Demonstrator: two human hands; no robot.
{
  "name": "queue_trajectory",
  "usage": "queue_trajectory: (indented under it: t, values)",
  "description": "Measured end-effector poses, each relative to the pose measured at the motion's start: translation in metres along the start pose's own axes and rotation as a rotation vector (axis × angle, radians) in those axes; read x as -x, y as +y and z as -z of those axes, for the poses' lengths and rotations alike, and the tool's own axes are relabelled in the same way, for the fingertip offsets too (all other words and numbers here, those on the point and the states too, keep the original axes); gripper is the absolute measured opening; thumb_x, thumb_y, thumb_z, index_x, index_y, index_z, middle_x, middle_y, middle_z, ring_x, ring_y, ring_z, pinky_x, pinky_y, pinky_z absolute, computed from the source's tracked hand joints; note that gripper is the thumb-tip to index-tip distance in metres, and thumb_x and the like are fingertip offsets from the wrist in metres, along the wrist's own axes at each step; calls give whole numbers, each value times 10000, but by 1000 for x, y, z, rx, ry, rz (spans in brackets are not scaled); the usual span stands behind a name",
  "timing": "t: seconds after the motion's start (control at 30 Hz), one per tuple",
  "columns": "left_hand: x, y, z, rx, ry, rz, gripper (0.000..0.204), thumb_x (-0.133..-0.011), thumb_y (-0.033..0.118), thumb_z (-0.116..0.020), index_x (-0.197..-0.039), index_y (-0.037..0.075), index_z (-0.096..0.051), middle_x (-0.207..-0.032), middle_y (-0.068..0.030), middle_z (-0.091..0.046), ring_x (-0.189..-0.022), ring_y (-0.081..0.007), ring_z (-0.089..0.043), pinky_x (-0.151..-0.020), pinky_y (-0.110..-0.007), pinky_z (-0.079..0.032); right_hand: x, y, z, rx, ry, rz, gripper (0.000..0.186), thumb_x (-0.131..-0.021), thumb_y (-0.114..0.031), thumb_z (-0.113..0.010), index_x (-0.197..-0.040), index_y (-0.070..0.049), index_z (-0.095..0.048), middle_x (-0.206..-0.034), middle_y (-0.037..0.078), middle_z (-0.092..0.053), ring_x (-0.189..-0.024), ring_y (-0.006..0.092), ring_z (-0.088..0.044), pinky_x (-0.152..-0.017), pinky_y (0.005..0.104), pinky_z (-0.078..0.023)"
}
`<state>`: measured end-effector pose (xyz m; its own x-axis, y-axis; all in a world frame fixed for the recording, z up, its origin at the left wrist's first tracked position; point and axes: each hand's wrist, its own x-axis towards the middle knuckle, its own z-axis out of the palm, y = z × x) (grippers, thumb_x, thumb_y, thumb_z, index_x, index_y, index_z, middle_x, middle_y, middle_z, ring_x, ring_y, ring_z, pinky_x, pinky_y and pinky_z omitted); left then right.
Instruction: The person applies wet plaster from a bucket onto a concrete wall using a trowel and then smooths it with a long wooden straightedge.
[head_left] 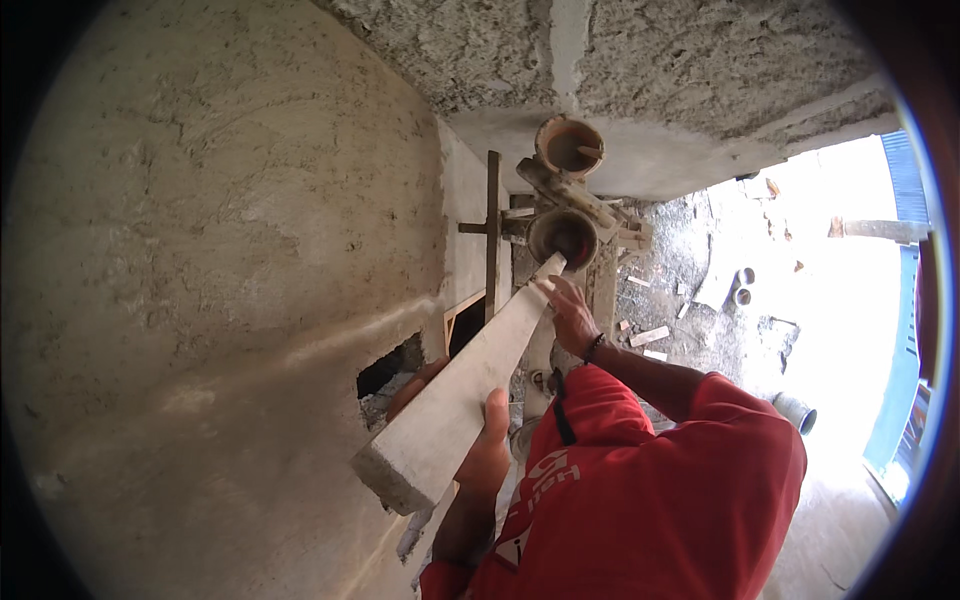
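Observation:
My left hand (486, 452) grips the near end of a long pale straightedge board (470, 385), with the thumb lying on its face. My right hand (572, 316), with a dark band at the wrist, holds the board's far end. The board runs diagonally away from me beside a grey plastered wall (220, 250). Its near end is thick with dried mortar. My red shirt (650, 490) fills the lower right.
A dark rectangular hole (388, 372) opens in the wall beside the board. Beyond the board's tip, two round brown buckets (565, 190) sit on a wooden frame (492, 230). Rubble, wood scraps and short pipes (742, 285) lie on the ground at right.

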<state>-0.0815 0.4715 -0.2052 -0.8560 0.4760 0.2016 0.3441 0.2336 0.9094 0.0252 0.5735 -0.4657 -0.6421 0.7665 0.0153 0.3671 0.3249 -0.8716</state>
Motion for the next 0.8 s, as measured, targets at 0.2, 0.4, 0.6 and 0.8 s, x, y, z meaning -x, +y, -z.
queue_trajectory:
  t: [0.2,0.4,0.6,0.8]
  values:
    - [-5,11,-4,-43,-84,-90,640,-731,255,-755,-1159,-9,-358,-1097,-150,-505,-988,-244,-524,-845,-361,-465,-18,60,-16,258,-228,56,721,-693,24,-500,-1356,-256,-452,-1423,172,-302,-1268,418,-328,-1018,540,-353]
    - [-11,26,13,-183,-181,-96,651,-727,218,-752,-1186,-1,-345,-1150,-161,-479,-1032,-244,-503,-888,-373,-443,-53,159,-52,418,-344,-576,579,-743,-110,-555,-1304,-235,-487,-1353,163,-380,-1226,395,-394,-962,565,-390]
    - [4,68,89,-95,115,-40,668,-747,281,-737,-1206,-3,-343,-1098,-159,-514,-1012,-274,-545,-877,-409,-466,-46,174,-93,-704,-488,-1563,676,-845,-409,-561,-1346,-1,-362,-1308,254,-467,-1177,405,-488,-969,538,-389]
    - [60,92,193,213,499,-8,707,-717,299,-740,-1262,-12,-415,-1129,-157,-535,-1058,-285,-535,-954,-490,-440,1,55,-106,-1595,-242,-1423,582,-939,-409,-434,-1333,14,-367,-1319,201,-479,-1208,363,-481,-1053,517,-342]
